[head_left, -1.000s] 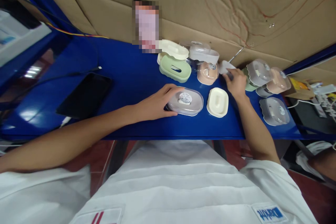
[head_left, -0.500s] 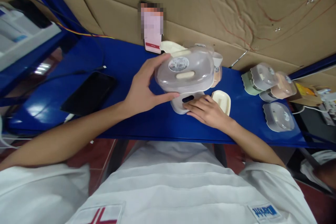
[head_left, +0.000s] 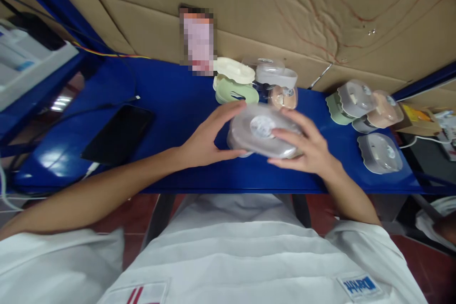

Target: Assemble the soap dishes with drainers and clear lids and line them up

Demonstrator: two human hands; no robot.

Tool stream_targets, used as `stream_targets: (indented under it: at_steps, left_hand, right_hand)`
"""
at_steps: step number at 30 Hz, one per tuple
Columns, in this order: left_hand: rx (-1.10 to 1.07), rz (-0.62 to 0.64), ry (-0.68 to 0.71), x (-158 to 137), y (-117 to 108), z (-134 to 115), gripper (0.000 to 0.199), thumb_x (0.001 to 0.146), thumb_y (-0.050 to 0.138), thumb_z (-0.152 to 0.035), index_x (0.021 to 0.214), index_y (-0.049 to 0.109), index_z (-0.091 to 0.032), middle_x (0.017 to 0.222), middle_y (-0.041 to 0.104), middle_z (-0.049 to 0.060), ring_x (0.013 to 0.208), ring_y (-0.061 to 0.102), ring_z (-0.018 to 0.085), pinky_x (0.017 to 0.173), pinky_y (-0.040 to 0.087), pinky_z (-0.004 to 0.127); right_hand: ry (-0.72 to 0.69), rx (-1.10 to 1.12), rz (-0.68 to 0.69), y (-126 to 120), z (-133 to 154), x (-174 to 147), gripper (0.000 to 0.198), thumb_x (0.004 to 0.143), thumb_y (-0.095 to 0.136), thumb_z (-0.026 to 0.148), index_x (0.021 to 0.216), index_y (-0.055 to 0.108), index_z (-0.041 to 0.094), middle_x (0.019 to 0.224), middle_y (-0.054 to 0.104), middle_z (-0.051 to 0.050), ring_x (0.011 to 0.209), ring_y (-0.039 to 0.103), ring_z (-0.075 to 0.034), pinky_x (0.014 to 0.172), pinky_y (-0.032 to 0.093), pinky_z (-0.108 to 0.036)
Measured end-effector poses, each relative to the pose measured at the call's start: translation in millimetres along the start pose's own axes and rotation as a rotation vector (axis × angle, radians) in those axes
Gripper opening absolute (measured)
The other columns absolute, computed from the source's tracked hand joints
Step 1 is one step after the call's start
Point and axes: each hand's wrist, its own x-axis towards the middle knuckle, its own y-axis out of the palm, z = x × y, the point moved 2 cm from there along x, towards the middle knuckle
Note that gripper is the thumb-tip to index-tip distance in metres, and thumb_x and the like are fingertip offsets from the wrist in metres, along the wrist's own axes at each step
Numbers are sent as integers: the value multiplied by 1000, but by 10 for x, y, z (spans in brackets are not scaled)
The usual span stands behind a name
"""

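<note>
Blue bench (head_left: 178, 104) spans middle. Dark tablet (head_left: 117, 134) lies flat, left. Blurred clear-topped container (head_left: 254, 142) between both hands, toward bench's front; whether it touches bench, cannot tell. Left hand (head_left: 203, 142): fingers parted wide, gripping left end. Right hand (head_left: 315, 149): fingers spread over right end. Green tray (head_left: 228, 92) behind; peach box (head_left: 283, 98) near it. Round label (head_left: 261, 127) on top.
</note>
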Motion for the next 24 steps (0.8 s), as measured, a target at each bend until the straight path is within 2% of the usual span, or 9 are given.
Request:
stream_targets:
  at_steps: [2, 4, 5, 8, 10, 13, 17, 22, 24]
  left_hand:
    - [-1, -28, -23, -10, 29, 0, 90, 99, 80, -45, 172, 29, -31, 173, 42, 18, 159, 48, 34, 127, 49, 51]
    - [86, 80, -13, -29, 73, 9, 78, 102, 75, -40, 169, 36, -29, 169, 48, 18, 156, 51, 33, 127, 49, 51]
    - [157, 163, 3, -41, 98, 17, 70, 103, 73, -38, 166, 43, -28, 165, 52, 18, 154, 53, 34, 127, 48, 53]
    - [353, 356, 42, -78, 157, 43, 51, 104, 71, -36, 152, 60, -23, 158, 60, 18, 151, 55, 37, 127, 45, 60]
    - [423, 412, 53, -91, 174, 49, 41, 104, 70, -35, 143, 68, -24, 153, 64, 17, 150, 56, 38, 128, 42, 62]
    - [435, 386, 42, -91, 157, 48, 32, 101, 75, -39, 129, 76, -25, 147, 68, 16, 146, 59, 37, 129, 41, 62]
    - [461, 348, 35, -88, 122, 49, 32, 96, 81, -45, 119, 79, -23, 143, 69, 17, 143, 61, 39, 127, 43, 62]
    - [488, 367, 35, -77, 123, 35, 26, 100, 75, -37, 121, 77, -22, 143, 70, 16, 142, 62, 38, 123, 47, 58]
    - [479, 350, 16, -66, 123, 37, 26, 101, 71, -32, 123, 77, -22, 143, 70, 16, 139, 64, 37, 123, 47, 58]
  right_hand:
    - [76, -147, -229, -189, -182, -25, 67, 90, 86, 54, 151, 62, 36, 163, 51, -11, 150, 53, -45, 128, 43, -65]
    - [268, -292, -408, -354, -480, -96, 73, 92, 85, 56, 152, 58, 27, 158, 54, -19, 151, 51, -43, 128, 40, -63]
    - [402, -352, -433, -401, -657, -146, 75, 92, 83, 59, 151, 58, 21, 154, 55, -24, 150, 51, -43, 126, 42, -62]
    - [790, -465, -312, -366, -1178, -323, 78, 90, 80, 68, 144, 60, 15, 149, 54, -31, 137, 58, -44, 111, 50, -57]
    - [942, -480, -213, -239, -1428, -437, 80, 87, 79, 71, 141, 60, 15, 148, 53, -31, 124, 64, -43, 101, 53, -55]
    - [991, -450, -143, -29, -1614, -554, 80, 87, 76, 75, 139, 57, 17, 145, 53, -29, 114, 68, -40, 95, 56, -56]
    - [998, -443, -101, 109, -1661, -627, 87, 85, 75, 78, 143, 54, 17, 146, 52, -29, 119, 67, -46, 94, 56, -65]
    - [954, -524, -4, 25, -1549, -554, 86, 94, 62, 79, 151, 54, 15, 149, 56, -28, 131, 61, -51, 100, 52, -72]
    - [911, -534, -12, -57, -1408, -466, 78, 99, 54, 78, 145, 61, 15, 145, 62, -28, 127, 64, -48, 99, 53, -68]
